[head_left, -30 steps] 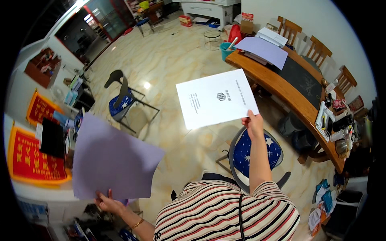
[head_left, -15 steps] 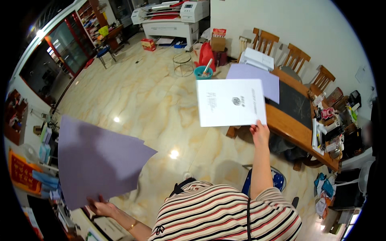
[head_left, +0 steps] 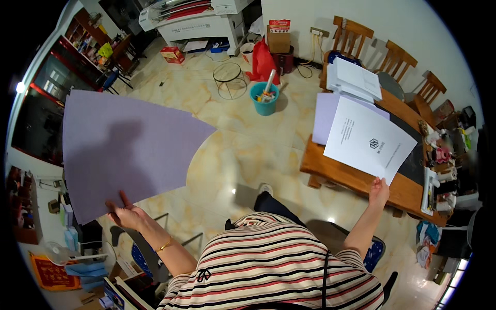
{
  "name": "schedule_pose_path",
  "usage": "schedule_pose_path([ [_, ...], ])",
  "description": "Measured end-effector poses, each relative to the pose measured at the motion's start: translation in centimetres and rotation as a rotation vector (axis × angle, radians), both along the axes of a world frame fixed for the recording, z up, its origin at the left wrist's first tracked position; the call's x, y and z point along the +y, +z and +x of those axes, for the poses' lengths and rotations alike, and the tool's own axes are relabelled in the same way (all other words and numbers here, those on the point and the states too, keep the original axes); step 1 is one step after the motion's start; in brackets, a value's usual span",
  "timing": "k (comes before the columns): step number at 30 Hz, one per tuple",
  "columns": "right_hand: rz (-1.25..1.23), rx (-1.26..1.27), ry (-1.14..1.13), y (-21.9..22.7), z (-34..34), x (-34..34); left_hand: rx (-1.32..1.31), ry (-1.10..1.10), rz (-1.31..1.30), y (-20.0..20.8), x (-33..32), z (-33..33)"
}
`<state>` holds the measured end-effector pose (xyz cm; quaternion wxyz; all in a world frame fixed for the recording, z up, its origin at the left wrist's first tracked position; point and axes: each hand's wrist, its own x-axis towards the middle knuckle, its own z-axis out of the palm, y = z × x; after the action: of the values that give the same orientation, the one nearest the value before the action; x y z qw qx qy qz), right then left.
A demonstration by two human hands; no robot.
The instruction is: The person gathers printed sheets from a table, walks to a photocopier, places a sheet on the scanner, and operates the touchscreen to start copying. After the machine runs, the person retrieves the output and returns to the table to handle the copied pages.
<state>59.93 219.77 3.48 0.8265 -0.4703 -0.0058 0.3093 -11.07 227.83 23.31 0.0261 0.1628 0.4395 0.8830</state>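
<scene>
My left hand (head_left: 125, 213) pinches the lower edge of a large pale purple sheet (head_left: 124, 147), held up over the marble floor at the left. My right hand (head_left: 378, 188) grips the lower corner of a white printed sheet (head_left: 369, 138), which hangs above the wooden table (head_left: 356, 178) at the right. Behind the white sheet a second purple sheet (head_left: 324, 116) lies on the table, with a stack of white papers (head_left: 354, 78) farther back. My striped shirt fills the lower middle.
Wooden chairs (head_left: 395, 57) line the far side of the table. A teal bucket (head_left: 264, 98), a red bag (head_left: 262, 64) and a round wire stand (head_left: 230, 80) sit on the floor. A large printer (head_left: 199, 18) stands at the back. Clutter crowds the table's right end.
The view has swung toward the table. The white sheet in my right hand has come down over the table. The purple sheet in my left hand is raised higher and looks larger.
</scene>
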Motion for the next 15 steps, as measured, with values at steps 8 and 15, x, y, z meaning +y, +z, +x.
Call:
schedule_pose_path([
  [8,0.031,0.014,-0.018,0.9,2.2,24.0,0.134,-0.011,0.008,1.7,17.7,0.3],
  [15,-0.105,-0.026,-0.128,2.6,5.0,36.0,0.163,-0.061,-0.110,-1.2,37.1,3.1],
])
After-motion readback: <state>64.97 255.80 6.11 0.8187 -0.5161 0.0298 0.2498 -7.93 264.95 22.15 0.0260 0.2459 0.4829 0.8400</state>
